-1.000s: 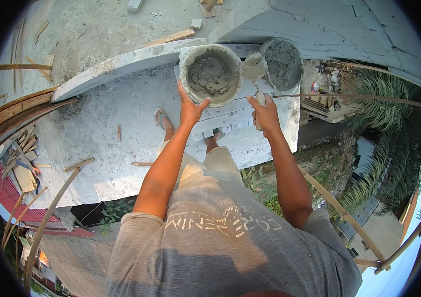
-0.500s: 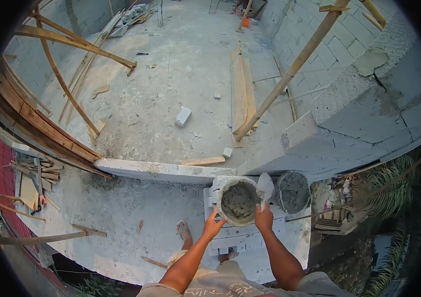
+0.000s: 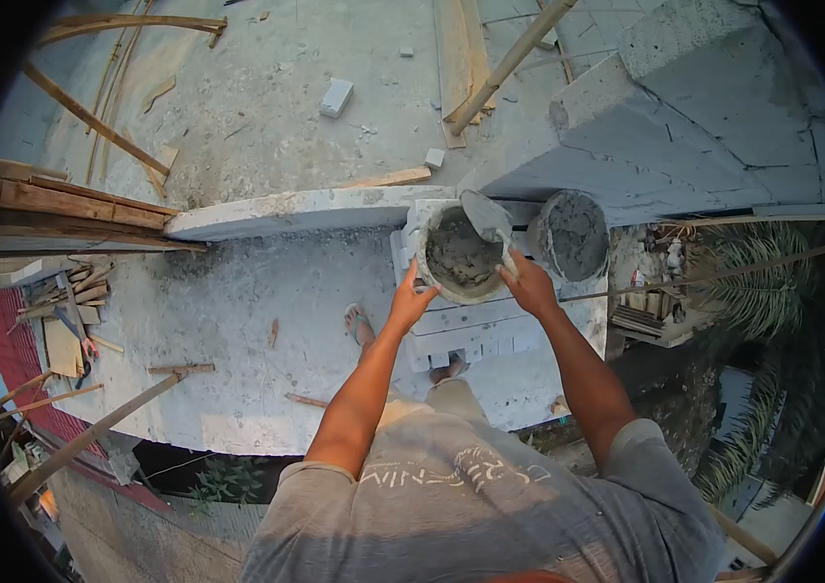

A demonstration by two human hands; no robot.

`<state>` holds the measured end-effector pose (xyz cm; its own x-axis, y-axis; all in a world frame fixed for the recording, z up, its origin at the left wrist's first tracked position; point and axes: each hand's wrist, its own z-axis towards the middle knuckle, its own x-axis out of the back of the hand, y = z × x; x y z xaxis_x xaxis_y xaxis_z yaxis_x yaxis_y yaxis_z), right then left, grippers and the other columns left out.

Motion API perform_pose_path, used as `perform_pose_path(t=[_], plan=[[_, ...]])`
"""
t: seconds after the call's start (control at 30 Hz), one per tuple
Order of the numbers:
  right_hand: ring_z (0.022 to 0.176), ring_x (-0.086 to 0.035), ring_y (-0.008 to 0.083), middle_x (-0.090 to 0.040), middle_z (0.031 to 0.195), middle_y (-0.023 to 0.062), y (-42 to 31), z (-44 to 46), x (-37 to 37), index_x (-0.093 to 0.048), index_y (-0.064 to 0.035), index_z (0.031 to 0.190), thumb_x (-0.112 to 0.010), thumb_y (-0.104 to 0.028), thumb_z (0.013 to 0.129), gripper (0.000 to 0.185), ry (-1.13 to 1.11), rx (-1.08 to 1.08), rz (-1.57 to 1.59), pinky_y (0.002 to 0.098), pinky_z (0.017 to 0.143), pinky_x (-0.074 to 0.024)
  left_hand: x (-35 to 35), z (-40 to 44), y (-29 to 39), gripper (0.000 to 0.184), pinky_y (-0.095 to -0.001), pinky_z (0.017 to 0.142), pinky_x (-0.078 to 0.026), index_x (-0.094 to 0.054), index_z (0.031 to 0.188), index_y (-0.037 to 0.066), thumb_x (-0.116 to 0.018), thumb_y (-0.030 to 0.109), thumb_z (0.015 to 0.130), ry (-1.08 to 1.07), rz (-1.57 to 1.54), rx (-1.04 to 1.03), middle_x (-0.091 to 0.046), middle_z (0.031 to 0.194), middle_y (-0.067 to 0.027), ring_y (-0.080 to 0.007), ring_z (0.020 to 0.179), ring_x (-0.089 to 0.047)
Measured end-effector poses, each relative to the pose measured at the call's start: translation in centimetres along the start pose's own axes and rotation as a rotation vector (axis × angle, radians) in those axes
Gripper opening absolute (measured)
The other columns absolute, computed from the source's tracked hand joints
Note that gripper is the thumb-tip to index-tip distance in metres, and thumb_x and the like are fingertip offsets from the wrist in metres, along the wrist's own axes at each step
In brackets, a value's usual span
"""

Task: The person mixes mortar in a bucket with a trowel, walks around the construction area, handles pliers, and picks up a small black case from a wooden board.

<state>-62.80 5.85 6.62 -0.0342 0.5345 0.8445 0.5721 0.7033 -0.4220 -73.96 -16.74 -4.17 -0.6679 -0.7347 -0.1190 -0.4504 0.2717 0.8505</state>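
Note:
A bucket (image 3: 466, 295) of grey wet mortar (image 3: 453, 257) stands on the stacked light blocks (image 3: 475, 335) in front of me. My left hand (image 3: 413, 295) grips the near left side of its rim, thumb toward the front. On the other side, my right hand (image 3: 531, 284) is closed around the handle of a trowel (image 3: 486, 216), close against the bucket's right rim. The trowel's mortar-smeared blade lies over the far right part of the opening. Just right of it stands a second round container (image 3: 546, 249) filled with grey mortar (image 3: 577, 233).
A low block wall (image 3: 305, 205) runs ahead of me, and a higher block wall (image 3: 684, 155) rises at the right. Beyond lie a loose white block (image 3: 336, 98) and a slanted pole (image 3: 509, 68). The ledge (image 3: 228, 389) drops away at its near edge.
The view has tilted down, so the bucket and hands appear higher. The trowel blade has swung left from beside the bucket to over its opening. My left hand keeps hold of the rim.

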Motion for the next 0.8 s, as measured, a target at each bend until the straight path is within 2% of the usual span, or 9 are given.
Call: perform_pose_path(t=[0.03,0.13,0.17,0.23,0.3,0.4,0.53,0.7,0.8], plan=[[0.083,-0.063,0.0445,-0.065,0.086,0.0249,0.6,0.4,-1.1,-0.053,-0.0047,0.117,-0.058,-0.038,0.091,0.043,0.144,-0.100,0.081,0.0463,0.068,-0.0479,-0.1,-0.4,0.7,0.084,-0.0316,0.091,-0.044,-0.025,0.151,0.017,-0.070,0.013,0.081,0.013,-0.003,-0.021,-0.063,0.116,-0.0105,-0.0193,0.105,-0.059],[0.091,-0.060,0.0445,-0.063,0.095,0.0270,0.9,2.3,-3.1,-0.050,-0.0067,0.114,-0.056,-0.038,0.091,0.039,0.127,-0.312,0.314,0.0480,0.074,-0.0465,-0.3,-0.1,0.6,0.083,-0.0292,0.069,-0.050,-0.025,0.152,0.022,-0.070,0.013,0.081,0.040,-0.043,0.074,-0.064,0.110,-0.0095,-0.0159,0.085,-0.061],[0.091,-0.060,0.0445,-0.063,0.095,0.0270,0.6,2.2,-3.4,-0.050,-0.0067,0.114,-0.056,-0.038,0.091,0.039,0.114,-0.333,0.319,0.0480,0.074,-0.0465,-0.5,0.0,0.4,0.083,-0.0292,0.069,-0.050,-0.025,0.152,0.022,-0.070,0.013,0.081,0.033,-0.037,0.097,-0.064,0.110,-0.0095,-0.0159,0.085,-0.061],[0.095,-0.060,0.0428,-0.063,0.098,0.0253,-0.3,2.0,-3.1,-0.051,-0.0097,0.119,-0.055,-0.040,0.091,0.042,-0.229,0.067,0.211,0.0466,0.079,-0.0462,-0.8,0.0,-0.1,0.084,-0.0268,0.059,-0.049,-0.025,0.152,0.023,-0.070,0.014,0.081,0.060,-0.078,-0.004,-0.065,0.106,-0.0083,-0.0129,0.077,-0.058],[0.098,-0.061,0.0399,-0.064,0.103,0.0208,-0.6,1.6,-2.4,-0.049,-0.0151,0.128,-0.056,-0.043,0.090,0.048,-0.307,-0.002,0.144,0.0454,0.082,-0.0460,-0.6,-0.3,-0.4,0.084,-0.0266,0.060,-0.049,-0.025,0.152,0.023,-0.070,0.016,0.081,0.041,-0.059,0.092,-0.065,0.106,-0.0083,-0.0121,0.078,-0.058],[0.098,-0.062,0.0358,-0.066,0.107,0.0151,-0.9,1.5,0.1,-0.051,-0.0191,0.129,-0.057,-0.043,0.089,0.047,-0.210,0.170,-0.185,0.0433,0.081,-0.0475,-0.2,0.6,-0.9,0.083,-0.0276,0.060,-0.050,-0.026,0.151,0.023,-0.070,0.017,0.082,0.051,-0.019,0.037,-0.064,0.106,-0.0080,-0.0130,0.076,-0.059],[0.098,-0.063,0.0351,-0.066,0.108,0.0131,-1.1,2.6,-1.6,-0.053,-0.0212,0.128,-0.059,-0.045,0.088,0.047,-0.041,-0.115,0.192,0.0427,0.082,-0.0482,-0.5,0.2,-0.9,0.082,-0.0286,0.062,-0.051,-0.028,0.150,0.017,-0.071,0.020,0.081,0.054,-0.016,0.055,-0.063,0.111,-0.0102,-0.0156,0.078,-0.061],[0.100,-0.062,0.0350,-0.066,0.107,0.0124,-3.6,2.3,-1.0,-0.055,-0.0201,0.125,-0.060,-0.043,0.087,0.045,-0.386,0.242,-0.148,0.0415,0.083,-0.0480,0.2,0.3,-0.9,0.084,-0.0300,0.067,-0.053,-0.028,0.149,0.012,-0.073,0.025,0.080,-0.016,-0.005,0.118,-0.061,0.119,-0.0141,-0.0197,0.087,-0.063],[0.101,-0.061,0.0336,-0.066,0.107,0.0126,-4.4,0.7,0.4,-0.054,-0.0181,0.125,-0.059,-0.039,0.089,0.042,-0.301,0.099,-0.079,0.0418,0.080,-0.0488,0.6,0.5,0.0,0.087,-0.0318,0.068,-0.054,-0.026,0.150,0.012,-0.074,0.026,0.078,0.035,0.033,0.053,-0.057,0.126,-0.0158,-0.0215,0.094,-0.063]])
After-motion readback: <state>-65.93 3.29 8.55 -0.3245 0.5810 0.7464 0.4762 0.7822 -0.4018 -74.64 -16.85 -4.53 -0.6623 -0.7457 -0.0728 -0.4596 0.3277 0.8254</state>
